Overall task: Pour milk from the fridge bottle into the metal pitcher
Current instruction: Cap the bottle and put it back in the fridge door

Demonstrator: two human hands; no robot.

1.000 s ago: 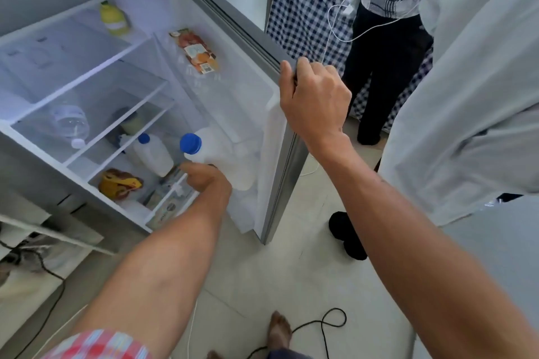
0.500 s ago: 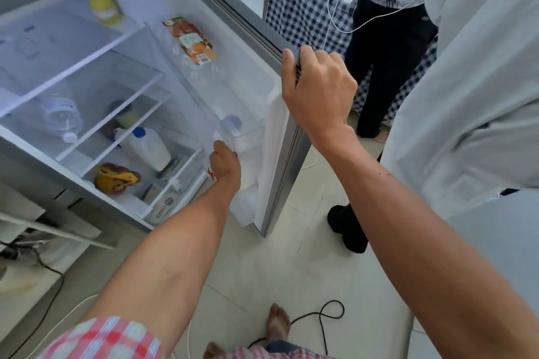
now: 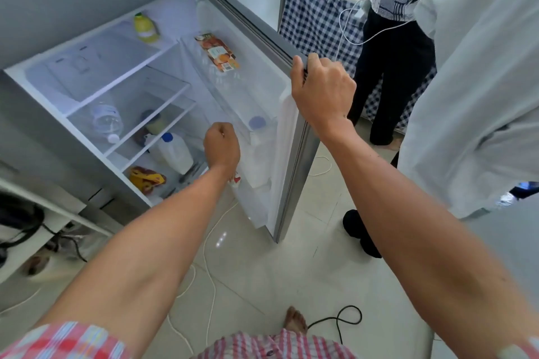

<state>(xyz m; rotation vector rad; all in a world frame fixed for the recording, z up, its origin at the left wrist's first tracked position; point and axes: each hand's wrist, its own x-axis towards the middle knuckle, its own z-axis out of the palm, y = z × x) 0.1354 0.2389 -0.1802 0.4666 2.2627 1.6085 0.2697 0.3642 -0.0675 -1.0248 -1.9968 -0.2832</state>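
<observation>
A white milk bottle (image 3: 258, 163) with a blue cap stands in the lower shelf of the open fridge door (image 3: 294, 151), its cap blurred behind the clear shelf rail. My left hand (image 3: 221, 148) is right beside the bottle's left side, fingers curled and the back of the hand toward me. Whether those fingers hold the bottle's handle is hidden. My right hand (image 3: 320, 90) grips the top outer edge of the fridge door. No metal pitcher is in view.
Inside the fridge stand a second white jug (image 3: 173, 153), a water bottle (image 3: 106, 122) lying on a shelf, a yellow bottle (image 3: 145, 28) and a yellow packet (image 3: 145, 179). A carton (image 3: 217, 52) sits in the upper door shelf. Two people stand right of the door. Cables (image 3: 335, 320) lie on the tiled floor.
My left hand carried the blue-capped bottle from the fridge opening into the door shelf, then shifted left and up along it. My right hand stayed on the door edge.
</observation>
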